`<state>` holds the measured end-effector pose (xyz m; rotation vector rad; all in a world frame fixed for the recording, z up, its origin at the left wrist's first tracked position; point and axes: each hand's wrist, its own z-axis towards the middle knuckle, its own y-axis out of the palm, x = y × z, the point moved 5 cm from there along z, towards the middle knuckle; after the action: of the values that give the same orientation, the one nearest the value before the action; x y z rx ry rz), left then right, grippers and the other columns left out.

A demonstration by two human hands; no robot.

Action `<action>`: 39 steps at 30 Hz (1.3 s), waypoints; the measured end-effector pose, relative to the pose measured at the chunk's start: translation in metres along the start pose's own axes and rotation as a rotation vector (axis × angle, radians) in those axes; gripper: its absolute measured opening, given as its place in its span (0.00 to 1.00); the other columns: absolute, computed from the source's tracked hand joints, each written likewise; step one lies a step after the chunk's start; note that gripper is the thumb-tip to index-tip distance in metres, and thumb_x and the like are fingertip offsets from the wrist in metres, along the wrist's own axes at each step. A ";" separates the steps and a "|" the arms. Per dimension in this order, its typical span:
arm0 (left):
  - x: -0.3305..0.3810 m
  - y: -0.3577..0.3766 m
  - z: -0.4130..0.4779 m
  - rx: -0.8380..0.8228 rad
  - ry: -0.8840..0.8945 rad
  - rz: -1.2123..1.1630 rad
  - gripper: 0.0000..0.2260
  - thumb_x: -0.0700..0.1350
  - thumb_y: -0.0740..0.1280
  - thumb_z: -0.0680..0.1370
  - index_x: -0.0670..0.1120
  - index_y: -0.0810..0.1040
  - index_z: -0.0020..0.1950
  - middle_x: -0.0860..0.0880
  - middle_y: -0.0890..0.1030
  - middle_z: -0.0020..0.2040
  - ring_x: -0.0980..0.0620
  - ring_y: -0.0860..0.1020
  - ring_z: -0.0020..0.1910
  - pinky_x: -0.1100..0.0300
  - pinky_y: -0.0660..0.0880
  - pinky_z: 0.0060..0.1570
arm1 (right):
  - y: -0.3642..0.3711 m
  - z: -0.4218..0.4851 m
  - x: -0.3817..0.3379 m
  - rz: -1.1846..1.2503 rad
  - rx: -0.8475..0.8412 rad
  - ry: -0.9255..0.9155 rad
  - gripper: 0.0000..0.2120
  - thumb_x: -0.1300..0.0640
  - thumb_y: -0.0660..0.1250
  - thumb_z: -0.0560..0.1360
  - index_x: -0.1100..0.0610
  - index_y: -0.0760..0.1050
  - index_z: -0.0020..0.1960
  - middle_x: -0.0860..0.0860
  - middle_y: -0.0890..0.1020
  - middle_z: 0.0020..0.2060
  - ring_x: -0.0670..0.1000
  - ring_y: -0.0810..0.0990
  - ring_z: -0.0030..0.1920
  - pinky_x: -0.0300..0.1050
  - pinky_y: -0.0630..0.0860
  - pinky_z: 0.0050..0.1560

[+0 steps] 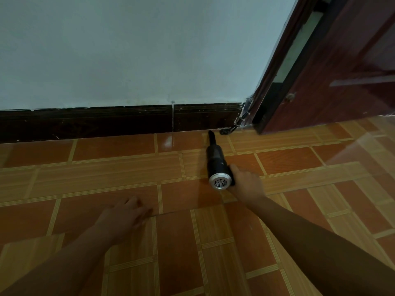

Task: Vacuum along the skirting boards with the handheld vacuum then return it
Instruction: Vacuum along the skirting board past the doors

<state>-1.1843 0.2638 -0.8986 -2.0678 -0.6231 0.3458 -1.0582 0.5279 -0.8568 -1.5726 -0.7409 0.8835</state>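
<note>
Toward 12 o'clock, nozzle (211, 137) may snag door hook (229, 130); right hand (248, 185) fingers wrap vacuum (217, 162), left hand (121, 214) fingers loosely spread, blurred.

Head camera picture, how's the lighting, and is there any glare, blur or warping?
Head view: dim, bluish light; a pale glare patch on the floor tiles below the skirting board; the left hand is blurred while the handheld vacuum looks fairly sharp; wide-angle bending tilts the door frame.

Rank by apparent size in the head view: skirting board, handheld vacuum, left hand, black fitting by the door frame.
1. skirting board
2. left hand and handheld vacuum: alike; the hand is nearer the camera, so unranked
3. black fitting
</note>
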 end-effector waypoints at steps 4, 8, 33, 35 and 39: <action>-0.001 0.001 0.001 0.005 0.007 0.019 0.21 0.57 0.50 0.81 0.61 0.54 0.75 0.51 0.61 0.71 0.51 0.62 0.70 0.50 0.66 0.66 | 0.003 0.001 -0.015 0.010 -0.039 -0.029 0.21 0.55 0.67 0.74 0.55 0.64 0.63 0.54 0.80 0.49 0.54 0.79 0.47 0.42 0.68 0.41; -0.001 0.002 0.001 0.017 0.011 0.054 0.21 0.56 0.49 0.82 0.61 0.53 0.75 0.51 0.61 0.71 0.50 0.63 0.69 0.51 0.66 0.66 | 0.000 0.003 -0.032 0.026 -0.032 -0.093 0.22 0.55 0.66 0.74 0.55 0.65 0.65 0.53 0.79 0.51 0.54 0.79 0.48 0.43 0.70 0.43; -0.015 0.004 -0.004 0.057 0.010 0.041 0.21 0.55 0.50 0.82 0.59 0.53 0.75 0.50 0.61 0.73 0.49 0.64 0.69 0.53 0.66 0.66 | 0.014 0.015 -0.060 0.070 0.020 -0.178 0.18 0.55 0.66 0.73 0.55 0.68 0.62 0.52 0.80 0.50 0.53 0.79 0.47 0.42 0.67 0.43; -0.014 0.004 -0.003 0.060 0.008 0.043 0.21 0.55 0.50 0.82 0.59 0.54 0.75 0.51 0.61 0.72 0.49 0.64 0.69 0.52 0.66 0.66 | 0.012 0.013 -0.052 0.051 0.015 -0.153 0.18 0.55 0.66 0.74 0.54 0.67 0.62 0.51 0.80 0.50 0.53 0.79 0.48 0.43 0.69 0.44; -0.011 0.003 -0.002 0.071 0.004 0.054 0.21 0.55 0.50 0.82 0.60 0.55 0.75 0.51 0.63 0.71 0.49 0.65 0.68 0.53 0.67 0.65 | 0.008 0.010 -0.035 0.040 0.009 -0.095 0.19 0.56 0.66 0.74 0.54 0.67 0.63 0.52 0.79 0.50 0.53 0.79 0.48 0.46 0.73 0.47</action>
<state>-1.1922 0.2552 -0.8999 -2.0194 -0.5456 0.3891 -1.0853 0.5019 -0.8607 -1.5511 -0.7740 0.9951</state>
